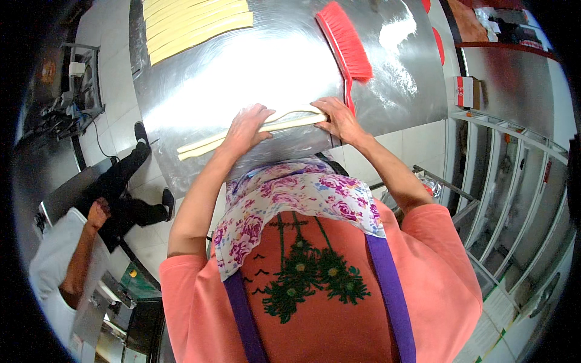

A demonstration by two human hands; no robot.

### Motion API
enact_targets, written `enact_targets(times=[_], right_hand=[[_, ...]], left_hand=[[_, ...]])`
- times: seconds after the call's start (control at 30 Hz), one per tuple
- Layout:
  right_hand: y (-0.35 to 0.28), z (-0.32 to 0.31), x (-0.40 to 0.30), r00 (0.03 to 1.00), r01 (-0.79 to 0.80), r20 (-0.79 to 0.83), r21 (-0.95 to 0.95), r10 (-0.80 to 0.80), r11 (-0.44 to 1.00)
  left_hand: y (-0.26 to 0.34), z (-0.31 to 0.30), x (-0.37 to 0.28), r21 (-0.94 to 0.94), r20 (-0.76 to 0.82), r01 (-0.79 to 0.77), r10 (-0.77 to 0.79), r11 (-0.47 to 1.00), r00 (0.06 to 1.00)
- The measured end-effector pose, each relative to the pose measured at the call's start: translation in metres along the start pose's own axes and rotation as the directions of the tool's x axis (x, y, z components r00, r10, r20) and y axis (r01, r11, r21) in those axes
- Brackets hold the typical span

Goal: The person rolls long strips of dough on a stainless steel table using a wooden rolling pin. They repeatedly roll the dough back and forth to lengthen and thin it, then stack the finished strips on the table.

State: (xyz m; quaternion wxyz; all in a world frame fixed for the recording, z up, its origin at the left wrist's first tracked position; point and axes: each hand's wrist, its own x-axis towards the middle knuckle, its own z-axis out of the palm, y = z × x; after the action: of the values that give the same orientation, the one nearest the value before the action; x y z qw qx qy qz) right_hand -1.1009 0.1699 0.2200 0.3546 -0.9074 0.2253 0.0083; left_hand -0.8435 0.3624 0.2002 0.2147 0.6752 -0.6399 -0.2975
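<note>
Two long strands of pale dough [295,122] lie side by side at the near edge of a steel worktable [218,90]. My left hand [246,128] is laid across them left of centre, with fingertips on the far side and thumb on the near side. Beyond it their left ends stick out, slightly apart. At the right ends, my right hand [339,120] has its fingers and thumb around the strands, covering the tips. Between my hands the far strand bows a little away from the near one.
Several flat strips of dough [195,27] lie side by side at the table's far left. A red bench brush [347,45] lies just beyond my right hand, beside scattered flour [397,36]. At left is another person [68,267]. A metal rack [490,154] stands at right.
</note>
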Motion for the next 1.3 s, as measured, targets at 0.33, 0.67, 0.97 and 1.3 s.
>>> enact_targets(times=[0.33,0.67,0.97,1.3], right_hand=[[0.003,-0.008,0.006,0.998,0.066,0.011,0.010,-0.066,0.998],[0.013,0.000,0.002,0.984,0.174,-0.023,-0.050,-0.175,0.984],[0.004,0.004,0.009,0.976,0.216,0.020,-0.184,-0.216,0.959],[-0.083,0.078,0.062,0.953,0.301,0.042,-0.090,-0.298,0.949]], left_hand=[[0.031,0.022,0.026,0.068,-0.086,-0.061,0.067,0.996,0.994],[0.057,0.056,0.056,0.122,-0.089,-0.105,0.117,0.987,0.989],[-0.002,0.004,-0.038,0.276,-0.059,0.049,-0.034,0.960,0.998],[-0.089,-0.053,-0.159,0.390,-0.093,0.193,-0.170,0.900,0.981]])
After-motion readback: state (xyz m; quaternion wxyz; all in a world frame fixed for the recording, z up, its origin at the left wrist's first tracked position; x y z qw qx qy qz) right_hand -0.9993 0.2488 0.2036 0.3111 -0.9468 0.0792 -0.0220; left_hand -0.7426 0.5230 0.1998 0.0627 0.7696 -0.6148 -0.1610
